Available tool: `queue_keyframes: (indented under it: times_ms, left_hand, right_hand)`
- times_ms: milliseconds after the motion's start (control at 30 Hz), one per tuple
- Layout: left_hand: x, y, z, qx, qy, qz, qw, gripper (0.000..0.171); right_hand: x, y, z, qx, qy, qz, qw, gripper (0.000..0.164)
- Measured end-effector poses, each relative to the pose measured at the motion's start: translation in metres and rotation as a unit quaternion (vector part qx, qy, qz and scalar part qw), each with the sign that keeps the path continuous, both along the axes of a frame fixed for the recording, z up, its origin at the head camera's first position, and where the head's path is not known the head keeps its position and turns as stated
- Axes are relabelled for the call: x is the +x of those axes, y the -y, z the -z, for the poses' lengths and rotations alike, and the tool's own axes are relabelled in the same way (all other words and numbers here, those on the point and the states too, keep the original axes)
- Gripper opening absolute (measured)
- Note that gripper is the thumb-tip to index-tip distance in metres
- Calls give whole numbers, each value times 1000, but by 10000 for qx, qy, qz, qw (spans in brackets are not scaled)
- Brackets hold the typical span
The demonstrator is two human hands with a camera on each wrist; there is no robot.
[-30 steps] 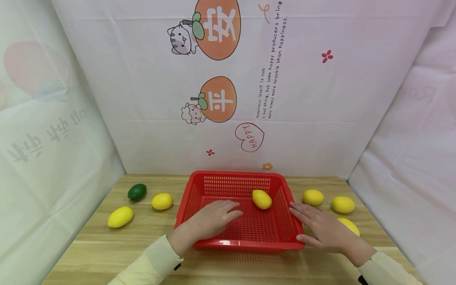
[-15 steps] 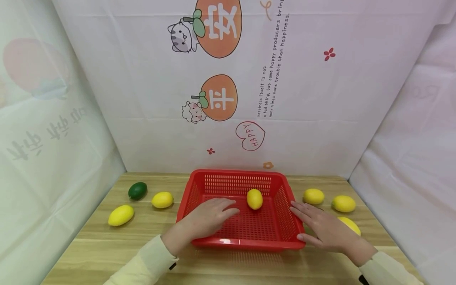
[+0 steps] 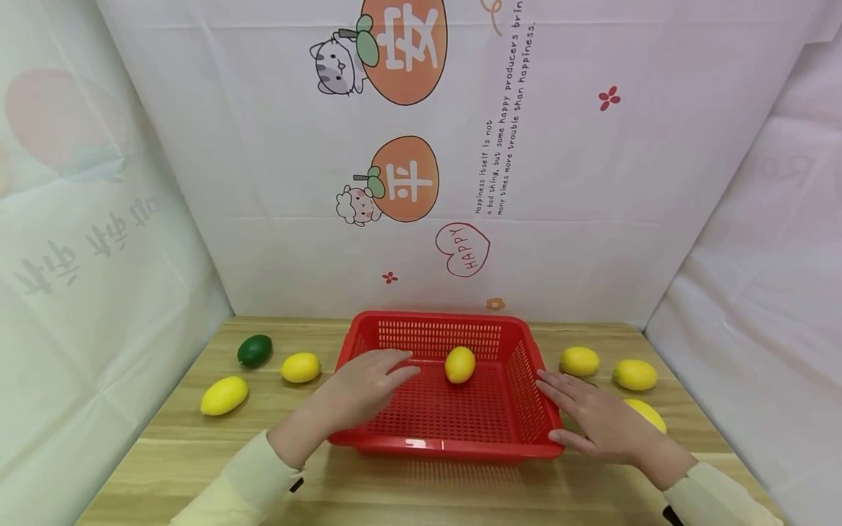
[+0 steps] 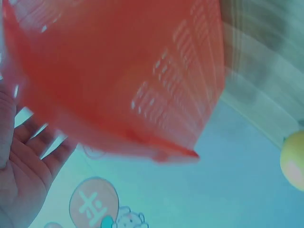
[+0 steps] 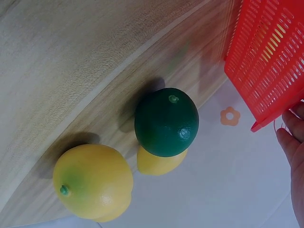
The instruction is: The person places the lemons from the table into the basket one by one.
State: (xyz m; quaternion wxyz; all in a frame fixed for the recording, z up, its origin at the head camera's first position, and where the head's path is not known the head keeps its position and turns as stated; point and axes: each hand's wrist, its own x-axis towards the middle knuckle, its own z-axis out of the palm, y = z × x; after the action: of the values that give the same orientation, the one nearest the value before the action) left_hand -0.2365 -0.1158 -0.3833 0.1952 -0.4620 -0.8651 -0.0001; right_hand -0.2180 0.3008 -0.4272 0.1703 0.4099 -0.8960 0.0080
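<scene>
A red perforated plastic basket [image 3: 441, 450] stands mid-table, with one yellow lemon [image 3: 460, 364] lying on its floor toward the back. My left hand [image 3: 364, 387] hovers over the basket's left side, fingers extended and holding nothing; the left wrist view shows its spread fingers beside the basket rim. Against the basket's right rim rests my right hand [image 3: 595, 420], its fingers straight. Under and behind that hand, a green lime [image 5: 166, 122] and yellow lemons [image 5: 93, 182] appear in the right wrist view; the hand mostly covers the lime in the head view.
Left of the basket lie a dark green lime [image 3: 254, 351] and two lemons, one nearer the basket [image 3: 300, 367] and another [image 3: 224, 396] in front. Several lemons [image 3: 634, 375] lie right of it. White printed cloth [image 3: 559, 241] walls in the table's back and sides.
My left hand has drawn back leftward from the basket's middle. The lemon in the basket has rolled to the left. My right hand has stayed at the rim.
</scene>
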Motion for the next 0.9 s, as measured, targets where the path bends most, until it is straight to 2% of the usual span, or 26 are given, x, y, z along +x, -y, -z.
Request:
queue_keyframes:
  times_ms: [233,367,667,900]
  left_hand:
    - [1,20,-15,261,-119,-142,9995,56]
    - [-1,34,-19,471,-106,-225,9986,59]
    - [-8,65,-15,803,-126,-398,9959,61]
    - [-10,91,-9,855,-32,-920,9921,63]
  right_hand:
    - [1,0,-1,19,-98,19,9999,69]
    - [1,0,-1,21,-117,7,9999,69]
    - [0,-1,0,26,-113,0,9999,69]
    - [1,0,0,41,-201,-14,9998,70]
